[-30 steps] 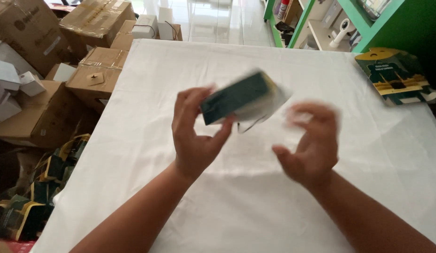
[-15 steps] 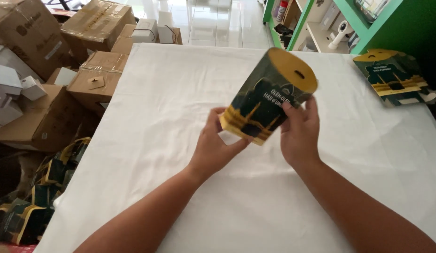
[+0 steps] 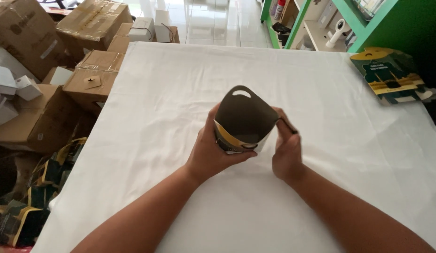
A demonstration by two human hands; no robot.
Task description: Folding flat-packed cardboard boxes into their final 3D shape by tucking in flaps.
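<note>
Two bare hands work a dark green and gold carton (image 3: 244, 122) above the middle of a table covered in a white cloth (image 3: 180, 93), the package held just clear of the cloth, nearer the table's near edge than its far one. The left hand (image 3: 213, 152) cups the carton from below and the side, thumb and fingers wrapped around its lower body; the right hand (image 3: 287, 152) pinches a dark flap at the carton's right edge, though its fingertips are hidden behind the board and the exact grip is hard to make out. A rounded dark flap with a hang slot stands upright toward the camera and hides the carton's front; only a band of gold shows beneath it. Half a second ago the carton was tilted with its printed face and gold top in view and both hands higher; it now sits lower and is turned so that its plain dark side faces the lens. At the table's far right corner lies a stack of flat cartons (image 3: 389, 75), partly off the edge. Brown cardboard boxes (image 3: 87, 79) crowd the floor beyond the left edge, with more green and gold packaging (image 3: 21, 211) cut off at the lower left; green shelving (image 3: 354, 18) rises past the far edge.
</note>
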